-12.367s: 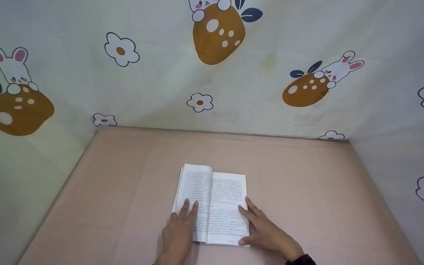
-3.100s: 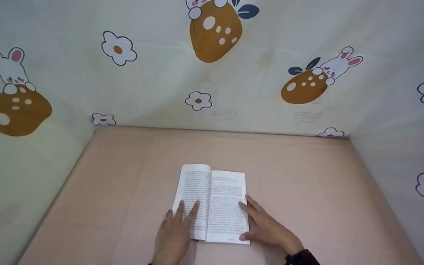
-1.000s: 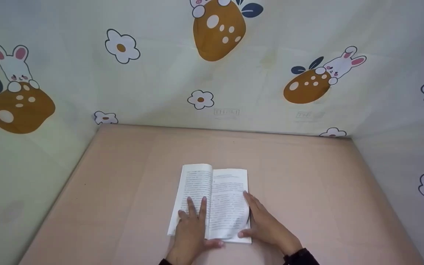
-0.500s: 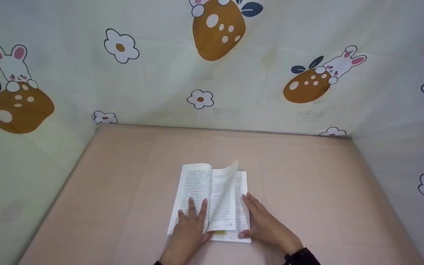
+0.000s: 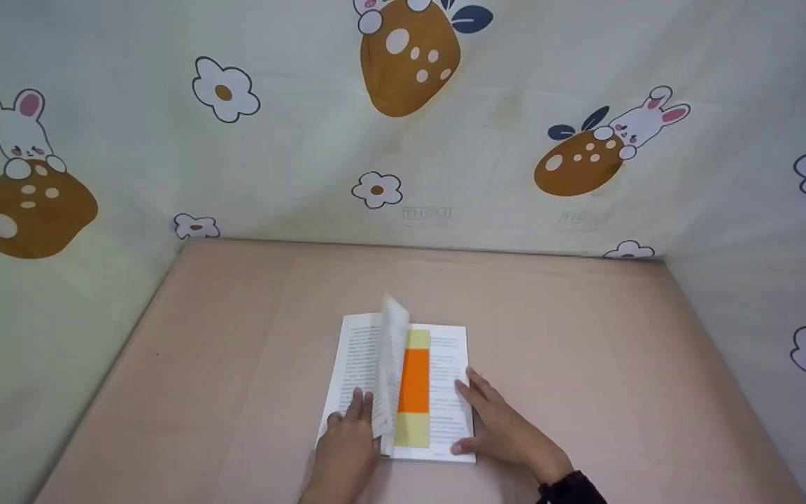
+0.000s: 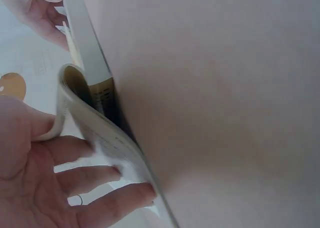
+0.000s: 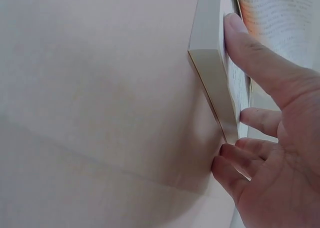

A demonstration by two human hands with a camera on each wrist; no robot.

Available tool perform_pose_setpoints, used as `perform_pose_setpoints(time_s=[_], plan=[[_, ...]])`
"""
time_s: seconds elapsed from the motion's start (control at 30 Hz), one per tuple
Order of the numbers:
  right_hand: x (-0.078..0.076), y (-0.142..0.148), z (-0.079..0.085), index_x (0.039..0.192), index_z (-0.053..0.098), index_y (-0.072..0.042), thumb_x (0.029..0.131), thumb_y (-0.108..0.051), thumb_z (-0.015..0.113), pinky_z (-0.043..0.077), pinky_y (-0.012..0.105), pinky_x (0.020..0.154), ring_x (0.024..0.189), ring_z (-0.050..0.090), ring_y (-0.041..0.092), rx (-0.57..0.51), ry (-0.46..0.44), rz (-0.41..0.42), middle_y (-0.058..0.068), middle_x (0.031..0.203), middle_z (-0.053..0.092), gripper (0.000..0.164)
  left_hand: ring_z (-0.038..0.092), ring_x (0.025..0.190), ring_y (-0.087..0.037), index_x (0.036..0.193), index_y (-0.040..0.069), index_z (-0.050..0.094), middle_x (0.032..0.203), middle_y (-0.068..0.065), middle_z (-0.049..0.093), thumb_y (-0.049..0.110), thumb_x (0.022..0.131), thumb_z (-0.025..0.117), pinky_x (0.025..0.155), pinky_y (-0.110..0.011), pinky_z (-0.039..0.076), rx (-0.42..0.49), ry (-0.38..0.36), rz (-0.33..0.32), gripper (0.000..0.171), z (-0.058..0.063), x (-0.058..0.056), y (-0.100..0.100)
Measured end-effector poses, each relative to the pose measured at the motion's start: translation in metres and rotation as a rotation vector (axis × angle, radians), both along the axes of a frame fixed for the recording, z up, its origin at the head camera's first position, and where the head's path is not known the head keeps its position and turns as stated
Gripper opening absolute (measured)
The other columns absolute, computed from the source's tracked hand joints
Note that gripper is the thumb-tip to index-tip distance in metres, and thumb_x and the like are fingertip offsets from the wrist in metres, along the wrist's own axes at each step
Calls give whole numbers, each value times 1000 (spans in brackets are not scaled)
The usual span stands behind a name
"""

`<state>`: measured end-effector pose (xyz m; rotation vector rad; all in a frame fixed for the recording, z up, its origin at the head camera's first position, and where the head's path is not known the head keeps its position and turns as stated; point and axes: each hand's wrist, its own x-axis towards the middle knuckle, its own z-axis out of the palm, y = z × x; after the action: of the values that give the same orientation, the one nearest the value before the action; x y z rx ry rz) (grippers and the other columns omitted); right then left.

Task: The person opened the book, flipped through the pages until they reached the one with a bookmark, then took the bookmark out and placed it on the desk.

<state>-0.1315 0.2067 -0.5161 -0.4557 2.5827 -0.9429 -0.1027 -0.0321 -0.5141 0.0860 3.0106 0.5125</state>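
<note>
An open book [image 5: 448,392] lies on the table, one loose leaf [image 5: 392,364] standing nearly upright near its spine. On the right-hand page, close by the spine, lies an orange and yellow-green bookmark strip [image 5: 414,381]. My left hand [image 5: 347,448] is at the lower left page, fingers over the paper; in the left wrist view a curled page [image 6: 67,95] passes between thumb and fingers. My right hand [image 5: 504,434] grips the book's right edge. Seen from the right wrist, its thumb [image 7: 255,53] presses on top while the fingers meet the side edge.
The pinkish-beige tabletop [image 5: 235,336] surrounds the book. A pale cloth wall [image 5: 291,140] printed with rabbits, flowers and strawberries rises behind the table and along both sides.
The leaf has lifted from the right side and swung left to nearly upright, uncovering the bookmark. My left hand has moved slightly left with it; my right hand has stayed at the book's edge.
</note>
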Motion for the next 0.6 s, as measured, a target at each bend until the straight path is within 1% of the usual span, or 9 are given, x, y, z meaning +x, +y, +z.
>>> perform_pose_setpoints(time_s=[0.1, 0.23, 0.27, 0.33, 0.37, 0.4, 0.47, 0.53, 0.6], plan=[[0, 0, 0, 145, 29, -1, 68, -44, 77, 22, 56, 109, 140, 15, 42, 2, -6, -1, 22, 155, 9, 100, 54, 86, -31, 126, -7, 53, 136, -21, 49, 13, 81, 67, 58, -41, 53, -44, 7, 25, 51, 1, 3, -2], [0, -1, -1, 145, 29, -2, 67, -44, 77, 22, 56, 110, 140, 15, 41, -4, -18, -9, 21, 155, 8, 100, 49, 80, -26, 119, -14, 55, 131, -28, 50, 2, 81, 65, 47, -31, 48, -126, 85, 30, 43, -3, 5, -6], [0, 0, -1, 145, 29, -2, 67, -44, 77, 22, 56, 110, 140, 15, 42, -5, -20, -12, 21, 155, 8, 101, 48, 79, -25, 120, -15, 53, 130, -30, 49, -1, 81, 64, 45, -29, 46, -138, 104, 32, 43, -3, 5, -7], [0, 0, -1, 145, 29, -2, 67, -43, 78, 22, 56, 110, 140, 14, 42, -6, -21, -16, 20, 155, 8, 101, 47, 81, -25, 128, -14, 45, 135, -32, 43, -6, 81, 62, 46, -28, 43, -144, 109, 45, 51, -5, 4, -8], [-1, 0, -1, 145, 29, -2, 67, -43, 78, 22, 56, 110, 140, 14, 42, -5, -23, -20, 20, 155, 8, 101, 48, 83, -26, 134, -11, 40, 139, -32, 38, -7, 80, 62, 49, -29, 44, -152, 110, 51, 58, -5, 2, -8], [0, -1, -1, 145, 29, -3, 67, -43, 78, 22, 56, 110, 141, 14, 41, -3, -25, -23, 20, 155, 7, 101, 48, 89, -28, 139, -6, 35, 144, -29, 33, -8, 80, 62, 56, -32, 46, -156, 111, 49, 65, -5, 1, -9], [0, -1, -1, 145, 29, -3, 67, -43, 78, 22, 56, 110, 141, 14, 41, 0, -28, -27, 19, 156, 7, 101, 48, 107, -35, 145, 7, 29, 151, -22, 24, -10, 78, 62, 74, -41, 48, -158, 130, 15, 77, -5, -3, -8], [0, -1, -2, 145, 29, -4, 67, -44, 78, 23, 56, 109, 141, 15, 41, 5, -29, -30, 19, 156, 8, 100, 41, 122, -40, 147, 19, 28, 154, -12, 20, -10, 77, 62, 90, -51, 43, -188, 146, -62, 83, -6, -5, -7], [1, -2, -2, 145, 29, -3, 67, -43, 78, 23, 57, 109, 140, 16, 42, 3, -23, -28, 20, 155, 8, 100, 35, 130, -42, 145, 26, 31, 155, -5, 22, -9, 77, 62, 98, -54, 39, -208, 143, -142, 83, -7, -7, -5]])
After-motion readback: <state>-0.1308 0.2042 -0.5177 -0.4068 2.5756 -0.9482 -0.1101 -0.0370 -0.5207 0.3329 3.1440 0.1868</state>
